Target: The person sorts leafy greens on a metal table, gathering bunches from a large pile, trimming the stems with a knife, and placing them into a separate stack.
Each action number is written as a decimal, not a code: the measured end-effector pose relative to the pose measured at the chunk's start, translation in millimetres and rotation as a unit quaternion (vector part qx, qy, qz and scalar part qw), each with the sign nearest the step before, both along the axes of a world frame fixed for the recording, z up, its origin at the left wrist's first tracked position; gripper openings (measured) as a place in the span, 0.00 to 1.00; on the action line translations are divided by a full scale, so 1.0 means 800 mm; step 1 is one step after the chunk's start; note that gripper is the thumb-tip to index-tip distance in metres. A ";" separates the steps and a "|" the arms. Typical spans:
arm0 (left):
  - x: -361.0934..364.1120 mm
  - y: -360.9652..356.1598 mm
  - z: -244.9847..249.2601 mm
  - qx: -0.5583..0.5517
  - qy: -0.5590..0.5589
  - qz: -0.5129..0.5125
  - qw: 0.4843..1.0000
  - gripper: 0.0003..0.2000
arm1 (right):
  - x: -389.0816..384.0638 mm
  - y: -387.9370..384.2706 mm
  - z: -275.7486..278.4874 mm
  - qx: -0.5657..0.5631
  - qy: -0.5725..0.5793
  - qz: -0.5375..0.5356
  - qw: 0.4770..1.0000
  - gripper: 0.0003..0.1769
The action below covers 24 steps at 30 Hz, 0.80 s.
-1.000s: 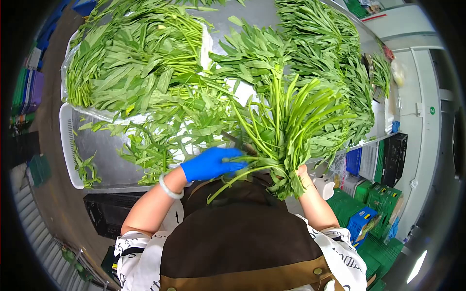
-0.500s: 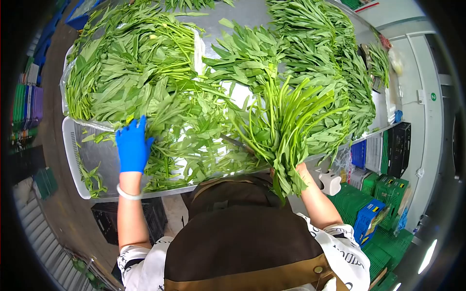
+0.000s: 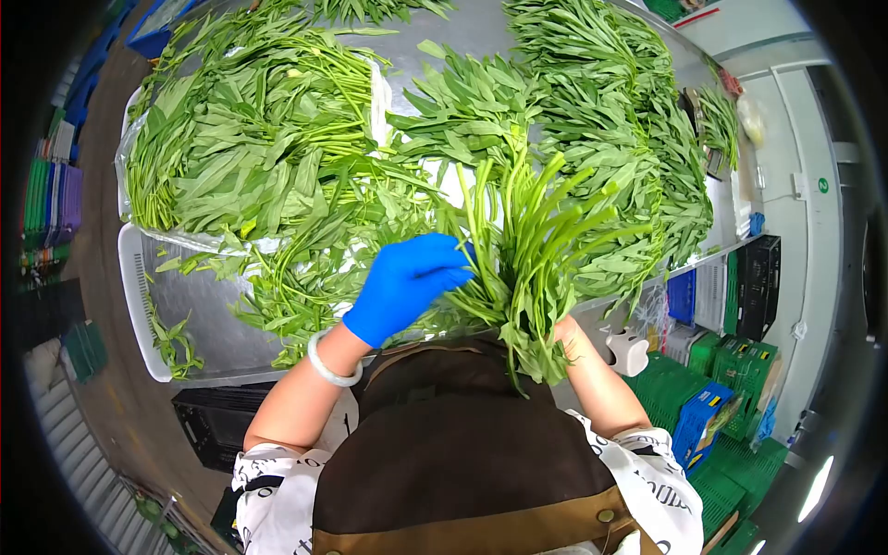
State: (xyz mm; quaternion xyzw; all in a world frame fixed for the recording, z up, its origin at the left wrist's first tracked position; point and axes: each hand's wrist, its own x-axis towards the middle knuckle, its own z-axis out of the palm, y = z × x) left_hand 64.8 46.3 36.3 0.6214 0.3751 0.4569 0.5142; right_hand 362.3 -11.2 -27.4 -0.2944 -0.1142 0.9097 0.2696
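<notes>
A thick bunch of water spinach [image 3: 541,250] stands in front of my apron, its cut pale-green stems fanning upward and its leaves hanging down. My right hand [image 3: 565,329] grips it low on the right side; leaves cover most of those fingers. In a blue glove, my left hand [image 3: 405,285] has come to the bunch's left side, with fingers and thumb closed around outer stems at its edge. Loose water spinach [image 3: 305,268] lies below and behind the left hand on the metal table [image 3: 227,319].
A large heap of water spinach [image 3: 250,129] fills a lined white tray at the left. Long rows of it [image 3: 610,129] lie at the right. A white tray rim [image 3: 139,305] borders the near left. Green crates [image 3: 661,393] and a blue crate [image 3: 700,421] stand on the floor right.
My left hand has moved right, from the loose leaves by the left tray to the bunch's stems, and its fingers have closed. The bunch stays in my right hand, shifted slightly left.
</notes>
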 end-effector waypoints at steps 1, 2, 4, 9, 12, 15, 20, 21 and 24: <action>-0.005 -0.001 0.000 -0.095 -0.011 -0.010 0.995 0.07 | 0.001 -0.002 -0.002 -0.003 0.008 -0.001 1.000 0.45; -0.011 -0.001 0.000 -0.189 -0.021 -0.019 0.982 0.06 | 0.002 -0.005 -0.005 -0.007 0.014 -0.002 1.000 0.45; -0.016 -0.001 0.007 -0.296 -0.027 -0.010 0.955 0.05 | 0.001 -0.009 -0.010 -0.008 0.027 -0.002 1.000 0.45; -0.086 0.028 -0.036 -0.268 -0.178 0.168 0.932 0.11 | 0.003 -0.010 -0.010 -0.008 0.046 0.001 0.999 0.45; -0.123 0.037 -0.065 -0.290 -0.253 0.327 0.863 0.13 | -0.001 -0.005 -0.001 0.002 0.027 0.003 1.000 0.45; -0.116 0.019 -0.046 -0.345 -0.173 0.265 0.884 0.17 | -0.010 0.006 0.011 0.010 0.003 0.009 1.000 0.45; -0.051 -0.047 -0.084 -0.377 -0.246 -0.150 0.880 0.48 | -0.050 0.028 0.051 0.014 -0.083 0.042 0.996 0.46; -0.032 -0.045 -0.069 -0.325 -0.286 -0.125 0.893 0.50 | -0.064 0.033 0.060 0.027 -0.131 0.060 0.989 0.46; -0.034 -0.028 -0.094 -0.377 -0.286 -0.090 0.877 0.45 | -0.107 0.033 0.050 0.231 -0.324 0.074 0.914 0.41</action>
